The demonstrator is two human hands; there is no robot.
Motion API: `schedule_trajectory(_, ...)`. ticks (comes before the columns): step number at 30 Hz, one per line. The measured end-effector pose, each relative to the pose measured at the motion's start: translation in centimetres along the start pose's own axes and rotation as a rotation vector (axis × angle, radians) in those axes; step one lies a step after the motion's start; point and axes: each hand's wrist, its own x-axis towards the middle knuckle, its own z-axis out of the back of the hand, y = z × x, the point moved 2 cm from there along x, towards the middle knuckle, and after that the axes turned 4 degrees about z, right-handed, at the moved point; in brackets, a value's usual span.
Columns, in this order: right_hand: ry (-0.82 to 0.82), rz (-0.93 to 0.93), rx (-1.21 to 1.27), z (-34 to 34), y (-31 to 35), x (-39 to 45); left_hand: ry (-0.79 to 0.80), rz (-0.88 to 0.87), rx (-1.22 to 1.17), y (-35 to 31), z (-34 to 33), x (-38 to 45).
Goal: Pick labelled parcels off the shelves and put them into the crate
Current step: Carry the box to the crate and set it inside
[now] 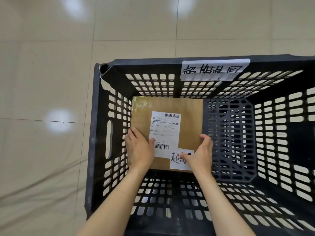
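A flat brown cardboard parcel lies in the left part of the black slotted crate, down near its floor. It carries a white shipping label with barcodes and a smaller handwritten sticker. My left hand grips the parcel's near left edge, thumb on the label. At the near right edge my right hand grips it too, with the thumb on the sticker and fingers curled round the side.
A white handwritten paper sign is taped on the crate's far rim. The crate's grid floor shows to the right of the parcel. Glossy beige floor tiles surround the crate on the left and beyond.
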Motion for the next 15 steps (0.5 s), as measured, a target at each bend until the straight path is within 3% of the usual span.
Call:
schedule_trajectory(9, 0.013, -0.032, -0.146, 0.4, 3.5, -1.9, 0.009, -0.040, 0.024, -1.0, 3.3, -2.5)
schedule_trajectory(15, -0.030, 0.057, -0.142, 3.9, 7.9, -5.2, -0.107, -0.121, -0.062, -2.0, 9.2, -6.4)
